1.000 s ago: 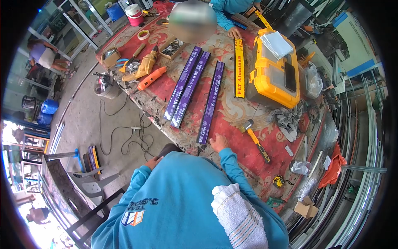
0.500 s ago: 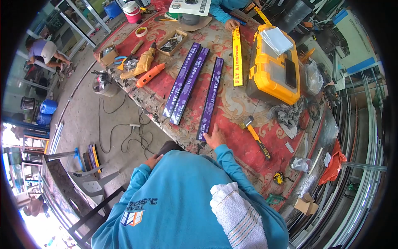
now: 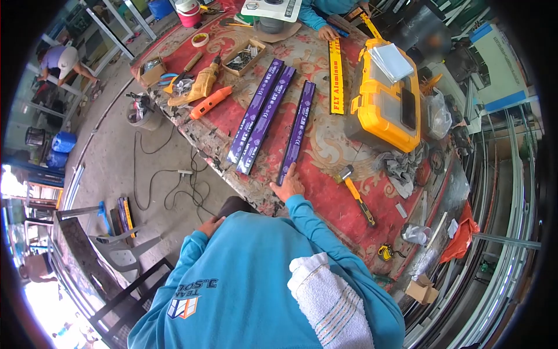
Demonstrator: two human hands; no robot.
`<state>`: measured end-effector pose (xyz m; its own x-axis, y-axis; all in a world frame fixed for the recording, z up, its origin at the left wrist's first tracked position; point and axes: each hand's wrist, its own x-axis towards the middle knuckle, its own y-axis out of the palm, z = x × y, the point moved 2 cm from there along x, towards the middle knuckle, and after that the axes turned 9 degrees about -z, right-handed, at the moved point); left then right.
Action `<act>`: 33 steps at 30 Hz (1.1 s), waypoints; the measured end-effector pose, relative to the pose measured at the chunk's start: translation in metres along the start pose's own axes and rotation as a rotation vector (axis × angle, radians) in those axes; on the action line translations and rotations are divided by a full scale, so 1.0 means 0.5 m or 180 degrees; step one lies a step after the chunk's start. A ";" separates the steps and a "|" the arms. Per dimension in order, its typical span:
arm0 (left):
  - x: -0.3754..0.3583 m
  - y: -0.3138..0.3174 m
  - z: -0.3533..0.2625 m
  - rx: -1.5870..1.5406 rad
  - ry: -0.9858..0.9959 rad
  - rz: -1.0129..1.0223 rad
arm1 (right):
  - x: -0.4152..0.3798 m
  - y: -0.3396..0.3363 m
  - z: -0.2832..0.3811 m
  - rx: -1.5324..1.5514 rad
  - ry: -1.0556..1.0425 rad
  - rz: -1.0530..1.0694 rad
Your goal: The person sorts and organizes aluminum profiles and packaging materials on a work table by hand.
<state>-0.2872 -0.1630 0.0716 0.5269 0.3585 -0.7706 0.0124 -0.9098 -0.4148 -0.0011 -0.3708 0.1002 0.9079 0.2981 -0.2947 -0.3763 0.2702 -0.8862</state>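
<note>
My right hand (image 3: 289,184) is at the near end of a single purple labelled strip (image 3: 298,131), its thumb and fingers on either side of that end. The strip lies flat on the red patterned table cover. Left of it, two more purple strips (image 3: 261,116) lie side by side. My left hand (image 3: 211,225) rests against my dark-clothed leg below the table edge, fingers lying flat and holding nothing. Right of the single strip is a hammer (image 3: 356,195) with a yellow and black handle.
Across the table, another person's hand (image 3: 329,32) touches a yellow strip (image 3: 336,78). A yellow toolbox (image 3: 378,119) stands beside it. A drill (image 3: 203,81), an orange tool (image 3: 211,103) and a box of small parts (image 3: 244,56) lie left. A tape measure (image 3: 385,252) sits near the right edge.
My right hand has shifted left, from beside the single purple strip to around its near end. The yellow strip by the other person has moved slightly away from me. My left hand stays on my leg.
</note>
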 end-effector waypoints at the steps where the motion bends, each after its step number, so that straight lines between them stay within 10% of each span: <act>1: 0.001 0.001 0.001 0.0049 -0.0036 0.0026 | 0.001 0.002 -0.002 0.0036 -0.0017 -0.0011; 20: 0.007 -0.001 -0.019 0.0226 -0.0125 0.0071 | 0.050 0.067 -0.165 0.2631 -0.0751 0.0312; 23: 0.016 0.004 -0.008 0.0196 -0.0112 0.0041 | 0.017 -0.008 -0.144 0.5103 0.0526 0.1525; 33: 0.019 0.003 0.017 0.0165 -0.0127 -0.0006 | 0.063 0.048 -0.194 0.3625 0.1081 0.0324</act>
<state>-0.2891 -0.1591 0.0596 0.4926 0.3693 -0.7880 -0.0312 -0.8974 -0.4401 0.0363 -0.4435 0.0351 0.8023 0.1540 -0.5767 -0.2409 0.9675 -0.0768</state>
